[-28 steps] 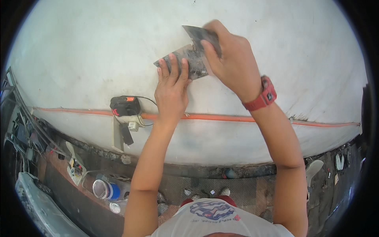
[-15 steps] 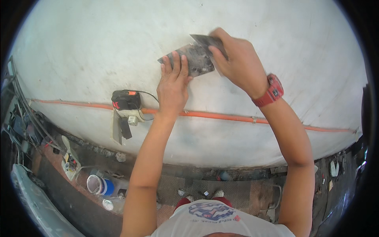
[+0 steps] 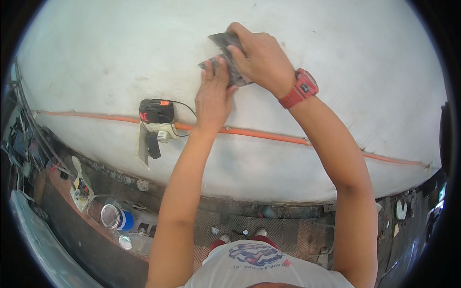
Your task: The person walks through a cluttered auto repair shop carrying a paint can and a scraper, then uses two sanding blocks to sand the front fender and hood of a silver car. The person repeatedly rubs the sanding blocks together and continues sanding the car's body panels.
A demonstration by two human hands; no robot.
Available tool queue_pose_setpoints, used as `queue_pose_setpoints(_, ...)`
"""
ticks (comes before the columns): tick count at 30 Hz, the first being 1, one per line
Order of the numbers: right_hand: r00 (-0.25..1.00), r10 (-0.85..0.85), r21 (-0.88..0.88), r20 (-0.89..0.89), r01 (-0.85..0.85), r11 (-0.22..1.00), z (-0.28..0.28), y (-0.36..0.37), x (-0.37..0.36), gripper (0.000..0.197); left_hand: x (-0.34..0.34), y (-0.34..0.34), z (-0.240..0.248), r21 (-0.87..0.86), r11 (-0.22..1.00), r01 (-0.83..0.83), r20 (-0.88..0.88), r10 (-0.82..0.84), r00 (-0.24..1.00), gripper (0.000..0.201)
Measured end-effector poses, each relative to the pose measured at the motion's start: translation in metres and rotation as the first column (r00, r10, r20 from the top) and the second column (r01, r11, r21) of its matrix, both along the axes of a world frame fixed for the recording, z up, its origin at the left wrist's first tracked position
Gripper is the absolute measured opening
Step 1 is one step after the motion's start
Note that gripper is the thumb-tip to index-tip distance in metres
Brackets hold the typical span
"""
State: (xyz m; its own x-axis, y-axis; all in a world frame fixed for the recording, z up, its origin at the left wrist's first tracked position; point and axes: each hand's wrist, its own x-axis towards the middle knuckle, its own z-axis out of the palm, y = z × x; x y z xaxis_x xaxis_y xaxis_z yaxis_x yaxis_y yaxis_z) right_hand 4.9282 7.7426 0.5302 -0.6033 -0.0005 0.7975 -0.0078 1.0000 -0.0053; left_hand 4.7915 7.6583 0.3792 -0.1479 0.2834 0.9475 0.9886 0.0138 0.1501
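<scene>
My left hand is raised in front of a pale wall, its fingers laid over a flat, grey-smeared putty spreader. Above and to the right, my right hand grips a second dark putty spreader between thumb and fingers. That second blade overlaps the upper side of the first one, and the two seem to touch. My right palm and fingers hide much of its handle side. A red watch is strapped round my right wrist.
Across the wall runs an orange conduit. A black battery pack with a cable sits on a wall box, left of my forearm. Below stand a blue-and-white bucket and a pale chair. A grey-green curved panel lies lower left.
My right hand has moved left and slightly up with its spreader, now further over the other one. My left hand has shifted a little right and keeps its spreader.
</scene>
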Motion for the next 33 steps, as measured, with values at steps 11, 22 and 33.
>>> queue_pose_setpoints(11, 0.902, 0.243, -0.848, -0.356, -0.421, 0.323, -0.023, 0.01, 0.097, 0.042, 0.005, -0.021, 0.018, 0.08, 0.972, -0.219, -0.034, 0.223, 0.974, 0.075)
queue_pose_setpoints(22, 0.903, 0.266, -0.847, -0.338, -0.415, 0.333, -0.055, 0.009, 0.127, 0.038, 0.01, -0.03, 0.041, -0.049, 0.956, -0.288, 0.123, 0.292, 0.948, 0.088)
queue_pose_setpoints(33, 0.914, 0.301, -0.87, -0.274, -0.368, 0.327, -0.077, -0.011, 0.123, 0.045, 0.03, -0.053, 0.047, 0.095, 0.95, 0.297, 0.505, -0.303, 0.808, 0.042)
